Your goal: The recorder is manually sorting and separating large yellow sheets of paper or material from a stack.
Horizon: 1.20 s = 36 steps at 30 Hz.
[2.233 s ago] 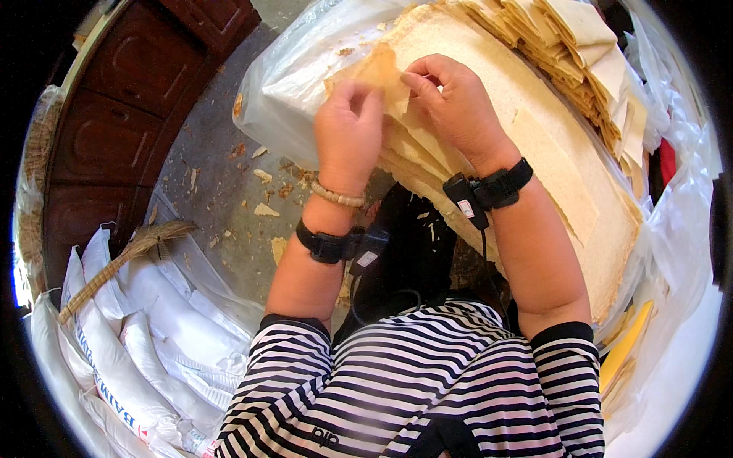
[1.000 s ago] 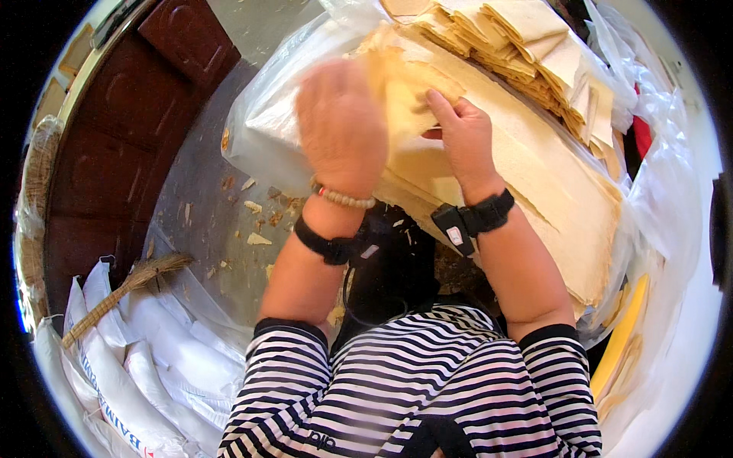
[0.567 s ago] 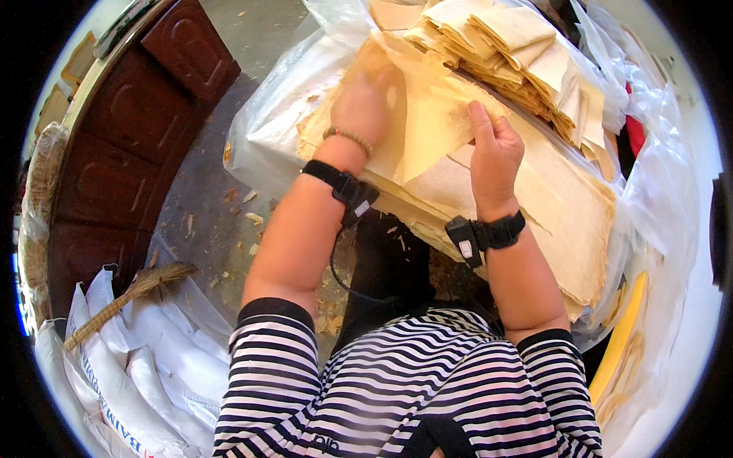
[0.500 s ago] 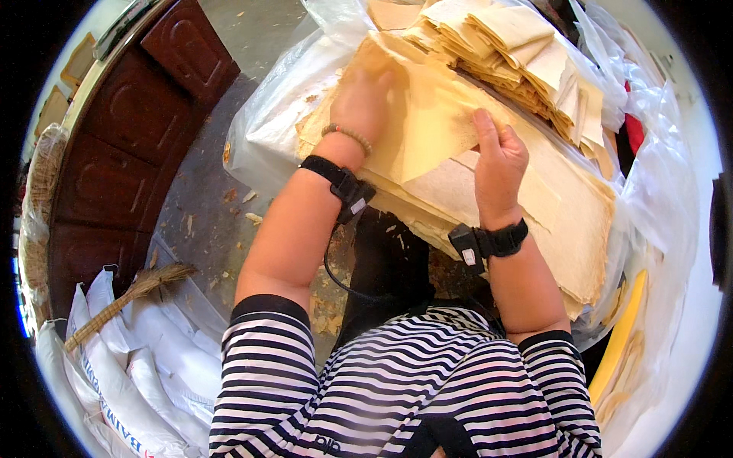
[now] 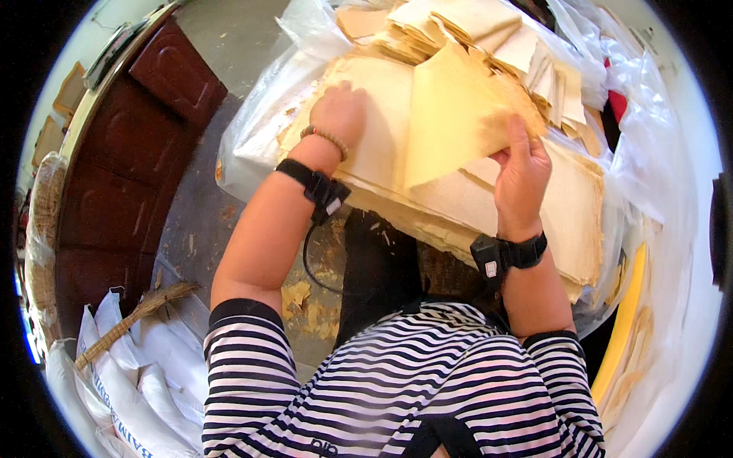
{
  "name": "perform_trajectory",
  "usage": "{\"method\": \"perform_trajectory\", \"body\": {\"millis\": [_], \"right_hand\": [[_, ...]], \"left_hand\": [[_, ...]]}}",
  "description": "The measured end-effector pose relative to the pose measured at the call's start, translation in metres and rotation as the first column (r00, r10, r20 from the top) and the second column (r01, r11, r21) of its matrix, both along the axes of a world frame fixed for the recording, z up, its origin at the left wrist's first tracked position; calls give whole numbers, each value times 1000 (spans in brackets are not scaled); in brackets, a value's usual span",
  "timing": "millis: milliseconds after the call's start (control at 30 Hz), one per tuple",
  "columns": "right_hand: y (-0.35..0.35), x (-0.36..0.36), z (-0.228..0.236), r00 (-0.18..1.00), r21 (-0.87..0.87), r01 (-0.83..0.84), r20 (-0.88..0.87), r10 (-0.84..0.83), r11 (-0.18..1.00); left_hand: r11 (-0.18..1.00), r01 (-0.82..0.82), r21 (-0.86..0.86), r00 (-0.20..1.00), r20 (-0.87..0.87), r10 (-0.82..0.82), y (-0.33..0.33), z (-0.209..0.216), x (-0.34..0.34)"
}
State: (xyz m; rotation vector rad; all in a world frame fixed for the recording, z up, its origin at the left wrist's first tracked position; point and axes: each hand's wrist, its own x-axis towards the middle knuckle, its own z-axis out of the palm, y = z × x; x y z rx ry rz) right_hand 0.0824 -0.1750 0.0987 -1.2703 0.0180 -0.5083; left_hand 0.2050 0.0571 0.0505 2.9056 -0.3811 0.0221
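From where I stand, the thin yellow sheet (image 5: 450,114) is the thing to watch: it stands partly raised above the broad stack (image 5: 576,206), near its middle, between the person's two hands. It is a warm, even yellow, deeper than the creamy surface around it, and so thin that it bends in a soft curve. Its left side runs as a nearly straight line, with a faint shadow just beside it; whether that line is a fold or a loose edge I cannot tell. The lower corner comes to a neat point, while the side toward the right hand (image 5: 523,179) looks browner and more ragged. That hand has the sheet's edge pinched between thumb and fingers.

The left hand (image 5: 338,114) rests on the pale surface to the left of the sheet, the back of it uppermost; its fingertips are hard to make out, so I cannot tell whether they grip anything. A beaded bracelet (image 5: 327,139) circles that wrist.

The stack has rough, crumbly edges and sits on crumpled clear plastic film (image 5: 256,126). Beyond the raised sheet, folded sheets (image 5: 485,19) lie heaped in uneven, cream-coloured layers.
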Motion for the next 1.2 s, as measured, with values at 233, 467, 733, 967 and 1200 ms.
{"method": "perform_trajectory", "body": {"millis": [233, 467, 733, 967, 1200], "right_hand": [[-13, -8, 11, 1000, -1, 29, -5, -29, 1000], [-35, -39, 31, 971, -18, 86, 226, -80, 996], [-42, -41, 31, 916, -789, 29, 267, 300, 613], [-117, -45, -55, 976, -998, -46, -33, -217, -52], [-122, -51, -64, 960, -988, -123, -94, -265, -94]], "left_hand": [[937, 299, -178, 906, 360, -221, -41, -39, -35], [873, 406, -270, 903, 269, -336, -30, -31, -25], [750, 366, -551, 899, 416, -133, -85, 27, -103], [-473, -555, -684, 820, -544, -177, -7, -35, -55], [-340, -237, -910, 963, -267, 45, -53, 23, -71]]}}
